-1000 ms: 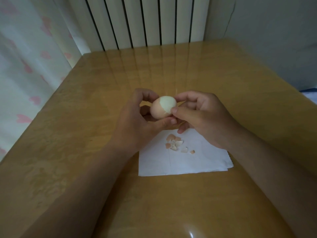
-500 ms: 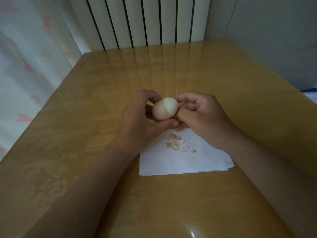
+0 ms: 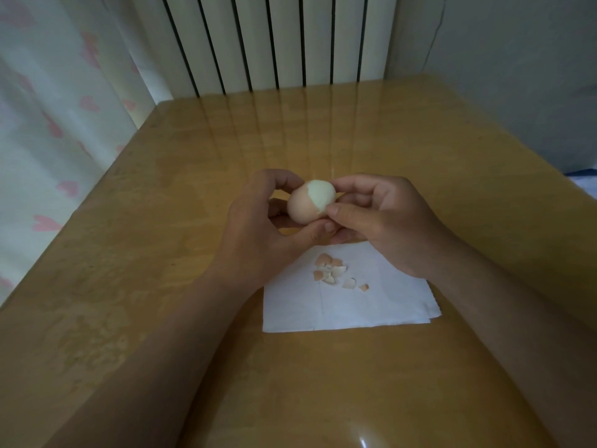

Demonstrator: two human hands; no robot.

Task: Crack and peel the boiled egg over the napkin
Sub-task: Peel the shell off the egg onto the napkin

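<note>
Nearest the person, below and just short of both hands, a white napkin lies flat on the surface. A small scatter of shell fragments sits on its far half, under the hands.

Above the napkin's far edge, the left hand grasps the egg, thumb beneath and forefinger curled over the top. The right hand pinches the bared white end, its thumb tip at the shell's broken edge. Brown shell covers the half toward the left hand.

Assessment: light item. The shell is brittle and comes off in small flakes. The exposed white is soft, probably slick and easily gouged. Recommend cradling it by the shelled half with light pressure, and lifting shell at the torn rim, not digging into the white.

Beyond the hands: bare surface, then a ribbed radiator.
</note>
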